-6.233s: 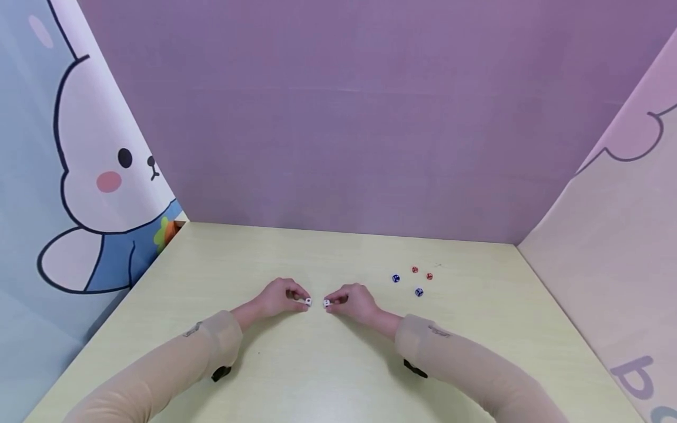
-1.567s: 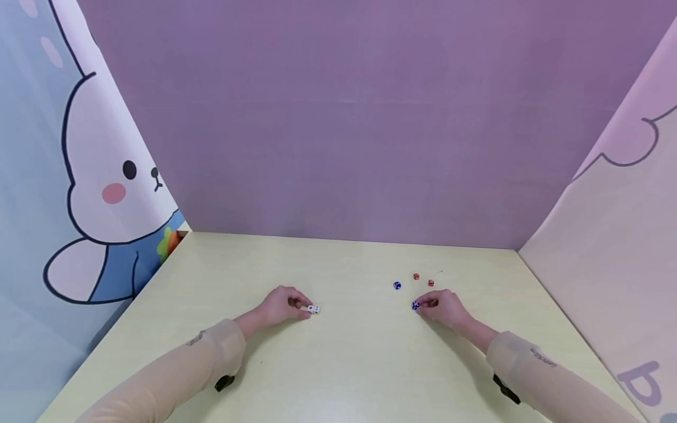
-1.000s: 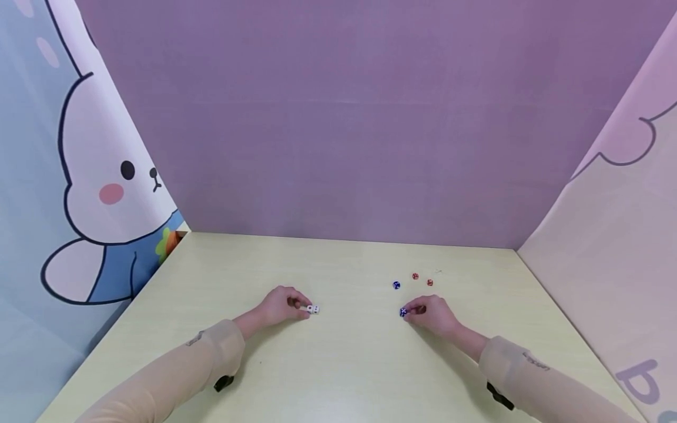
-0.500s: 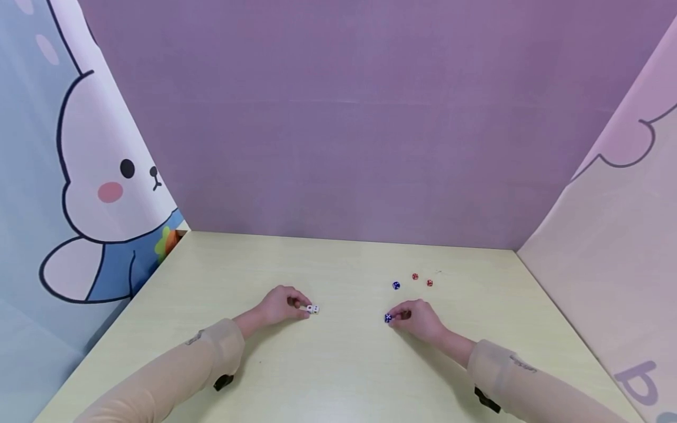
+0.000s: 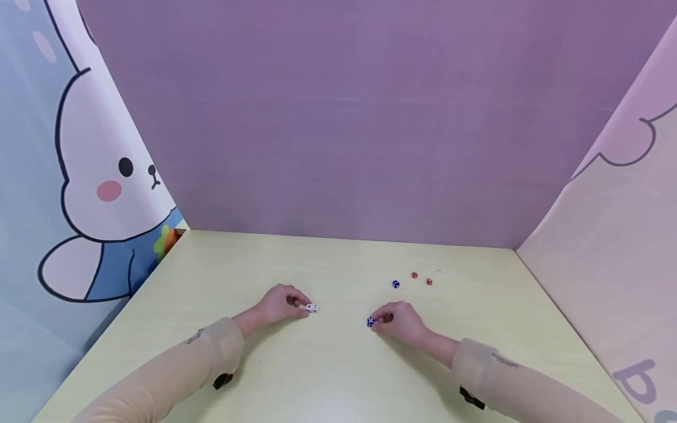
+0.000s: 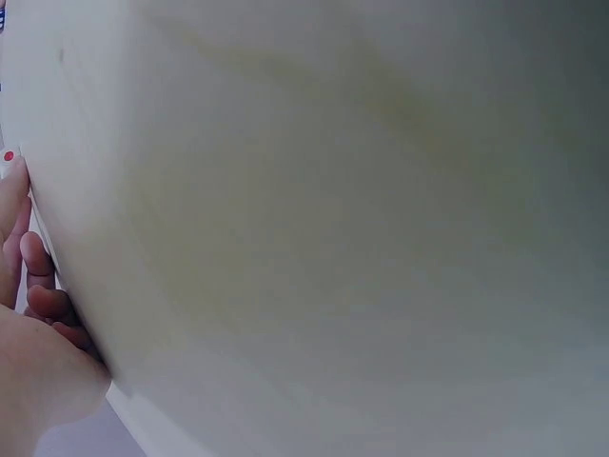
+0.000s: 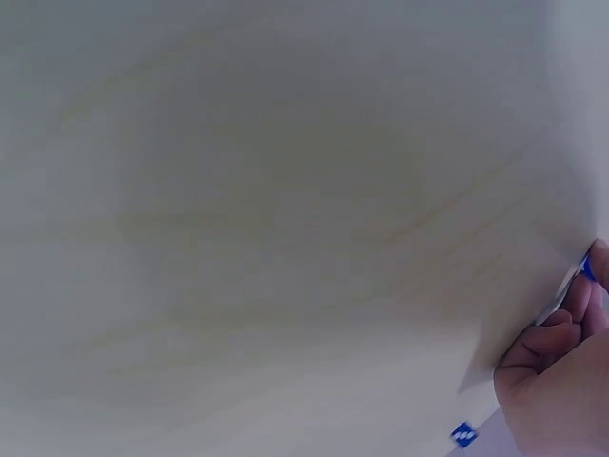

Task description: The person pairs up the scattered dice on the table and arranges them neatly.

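Observation:
My left hand (image 5: pixel 280 304) pinches a white die (image 5: pixel 309 308) between thumb and fingers, low over the table. Right beside that one sits a second white die (image 5: pixel 315 308). To the right, my right hand (image 5: pixel 402 322) pinches a blue die (image 5: pixel 370 322) at its fingertips, some way from the white pair. In the left wrist view, the held white die (image 6: pixel 9 156) shows a red dot at the frame's edge. The right wrist view catches a sliver of the held blue die (image 7: pixel 589 270), mostly hidden by fingers, and the other blue die (image 7: pixel 463 435) lower down.
Beyond my right hand lie a blue die (image 5: pixel 395 284) and two red dice, one farther back (image 5: pixel 415 275) and one to the right (image 5: pixel 429 282). A purple panel (image 5: pixel 349 129) rises behind the pale wooden table (image 5: pixel 328 376); printed cloth hangs at both sides.
At first each hand held a white die, apart. The two now sit together; my right hand left its one, took a blue die, and has carried it leftward. My left hand stays nearly still.

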`<control>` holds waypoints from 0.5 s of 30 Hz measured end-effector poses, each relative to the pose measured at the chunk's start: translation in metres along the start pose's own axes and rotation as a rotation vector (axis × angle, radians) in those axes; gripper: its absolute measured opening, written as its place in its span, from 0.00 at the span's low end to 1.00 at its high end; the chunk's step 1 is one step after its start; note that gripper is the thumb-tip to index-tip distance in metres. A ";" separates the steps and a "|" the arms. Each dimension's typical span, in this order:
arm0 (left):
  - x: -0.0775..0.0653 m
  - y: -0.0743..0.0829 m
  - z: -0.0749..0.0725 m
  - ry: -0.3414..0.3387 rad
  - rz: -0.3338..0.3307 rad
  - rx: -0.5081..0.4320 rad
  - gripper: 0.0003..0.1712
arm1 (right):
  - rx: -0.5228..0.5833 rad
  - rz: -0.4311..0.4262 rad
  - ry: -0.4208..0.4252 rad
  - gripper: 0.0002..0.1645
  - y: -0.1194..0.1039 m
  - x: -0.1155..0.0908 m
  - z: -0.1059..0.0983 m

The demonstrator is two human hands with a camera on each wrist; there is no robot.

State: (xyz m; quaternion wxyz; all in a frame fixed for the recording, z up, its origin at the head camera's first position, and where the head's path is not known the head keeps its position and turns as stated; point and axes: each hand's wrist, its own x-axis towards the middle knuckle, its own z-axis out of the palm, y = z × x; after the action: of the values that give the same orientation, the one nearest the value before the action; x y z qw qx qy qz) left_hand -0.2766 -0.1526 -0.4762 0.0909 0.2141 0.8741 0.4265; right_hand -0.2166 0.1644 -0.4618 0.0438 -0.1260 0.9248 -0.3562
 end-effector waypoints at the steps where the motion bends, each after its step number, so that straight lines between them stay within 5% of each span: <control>1: 0.000 0.000 0.000 -0.001 0.000 -0.002 0.11 | -0.002 -0.015 -0.005 0.09 -0.002 0.001 0.002; 15: 0.001 -0.001 -0.001 -0.002 -0.003 0.007 0.11 | -0.017 -0.137 -0.042 0.09 -0.031 0.009 0.029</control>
State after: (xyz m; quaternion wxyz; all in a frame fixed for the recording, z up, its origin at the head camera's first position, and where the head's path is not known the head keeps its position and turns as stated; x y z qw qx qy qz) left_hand -0.2779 -0.1536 -0.4760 0.0914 0.2137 0.8757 0.4232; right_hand -0.2144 0.1207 -0.4626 0.0377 -0.1967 0.9158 -0.3480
